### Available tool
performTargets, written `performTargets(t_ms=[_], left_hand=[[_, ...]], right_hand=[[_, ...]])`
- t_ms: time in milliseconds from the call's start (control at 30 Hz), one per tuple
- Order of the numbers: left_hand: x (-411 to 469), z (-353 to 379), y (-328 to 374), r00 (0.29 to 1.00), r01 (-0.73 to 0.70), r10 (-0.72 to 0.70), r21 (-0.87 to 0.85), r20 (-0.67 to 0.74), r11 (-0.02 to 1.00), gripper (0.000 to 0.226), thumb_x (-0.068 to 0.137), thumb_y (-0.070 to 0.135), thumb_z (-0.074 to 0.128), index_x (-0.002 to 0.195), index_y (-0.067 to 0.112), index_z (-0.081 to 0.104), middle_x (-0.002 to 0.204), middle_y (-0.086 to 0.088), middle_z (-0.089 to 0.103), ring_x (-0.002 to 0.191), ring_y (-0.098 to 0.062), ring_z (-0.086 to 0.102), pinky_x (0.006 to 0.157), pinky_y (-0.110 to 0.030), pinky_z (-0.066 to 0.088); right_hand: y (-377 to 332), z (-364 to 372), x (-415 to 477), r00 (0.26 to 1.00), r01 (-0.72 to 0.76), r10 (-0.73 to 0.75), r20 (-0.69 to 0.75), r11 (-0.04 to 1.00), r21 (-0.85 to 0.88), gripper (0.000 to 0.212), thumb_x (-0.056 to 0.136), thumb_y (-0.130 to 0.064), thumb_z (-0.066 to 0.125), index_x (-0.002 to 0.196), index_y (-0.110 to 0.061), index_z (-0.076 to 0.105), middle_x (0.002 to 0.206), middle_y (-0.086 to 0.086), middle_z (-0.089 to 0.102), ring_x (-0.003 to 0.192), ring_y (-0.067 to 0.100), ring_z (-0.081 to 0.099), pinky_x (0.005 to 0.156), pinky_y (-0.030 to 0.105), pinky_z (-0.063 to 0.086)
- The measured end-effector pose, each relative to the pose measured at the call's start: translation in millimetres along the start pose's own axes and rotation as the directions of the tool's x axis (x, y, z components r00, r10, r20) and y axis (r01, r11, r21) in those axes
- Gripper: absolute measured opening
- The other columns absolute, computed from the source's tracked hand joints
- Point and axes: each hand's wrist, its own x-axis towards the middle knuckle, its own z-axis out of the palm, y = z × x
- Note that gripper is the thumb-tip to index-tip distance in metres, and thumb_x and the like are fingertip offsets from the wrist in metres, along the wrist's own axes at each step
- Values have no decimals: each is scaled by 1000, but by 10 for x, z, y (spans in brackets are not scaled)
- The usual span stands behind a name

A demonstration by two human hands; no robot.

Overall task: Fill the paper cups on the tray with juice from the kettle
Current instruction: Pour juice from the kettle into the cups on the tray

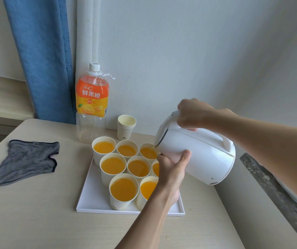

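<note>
A white kettle is tilted to the left, its spout over the back right paper cup on the white tray. A thin stream of orange juice runs into that cup. My right hand grips the kettle's handle from above. My left hand cups the kettle's underside, thumb against its side. Several paper cups on the tray hold orange juice; my left forearm hides part of the right-hand cups.
A nearly empty orange juice bottle stands behind the tray by the wall. A short stack of empty paper cups sits beside it. A grey cloth lies at the table's left. A blue curtain hangs behind.
</note>
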Motion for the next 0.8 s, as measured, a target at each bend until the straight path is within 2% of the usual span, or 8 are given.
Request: performTargets(t_ms=[233, 300, 400, 533, 667, 800], left_hand=[[-18, 13, 11, 1000, -3, 3, -21, 5, 1000, 119, 39, 68, 96, 135, 10, 54, 125, -3, 73, 117, -24, 70, 100, -49, 58], [-26, 17, 15, 1000, 1, -1, -16, 12, 1000, 116, 42, 66, 96, 135, 10, 54, 126, -3, 72, 117, -23, 70, 100, -49, 58], [-20, 19, 19, 1000, 6, -6, -4, 20, 1000, 101, 54, 54, 93, 136, 10, 54, 126, -4, 72, 117, -24, 69, 99, -48, 59], [-31, 14, 56, 999, -22, 21, 44, 32, 999, 92, 60, 49, 88, 136, 11, 52, 127, -4, 71, 114, -20, 69, 87, -31, 60], [-23, -6, 142, 998, -56, 53, 71, 47, 996, 92, 60, 49, 89, 135, 11, 52, 126, -6, 71, 115, -23, 70, 90, -35, 61], [-57, -70, 245, 996, -80, 76, 116, 41, 990, 89, 62, 49, 88, 134, 8, 53, 123, -7, 72, 112, -23, 71, 81, -29, 59]], right_hand=[[-4, -5, -26, 1000, 10, -10, -1, 1000, -2, 25, 60, 4, 53, 82, -4, 62, 82, 14, 58, 69, 31, 57, 61, 30, 46], [0, -4, -26, 1000, 8, -8, -3, 1000, -2, 25, 60, 4, 53, 82, -4, 62, 82, 14, 58, 68, 31, 57, 61, 29, 46], [17, 2, -28, 1000, -4, 4, -5, 1000, 6, 26, 59, 4, 53, 82, -5, 60, 81, 13, 57, 67, 29, 56, 60, 29, 44], [89, -26, -60, 999, -41, 41, 4, 998, 42, 24, 57, 6, 54, 79, -3, 58, 77, 14, 57, 62, 28, 53, 55, 25, 40], [166, -96, -122, 997, -76, 76, -2, 992, 100, 22, 58, 9, 56, 77, -3, 56, 73, 14, 55, 58, 26, 49, 52, 22, 35], [130, -148, -153, 997, -64, 67, -23, 989, 132, 24, 59, 10, 56, 79, -3, 56, 74, 14, 56, 58, 26, 49, 51, 22, 35]])
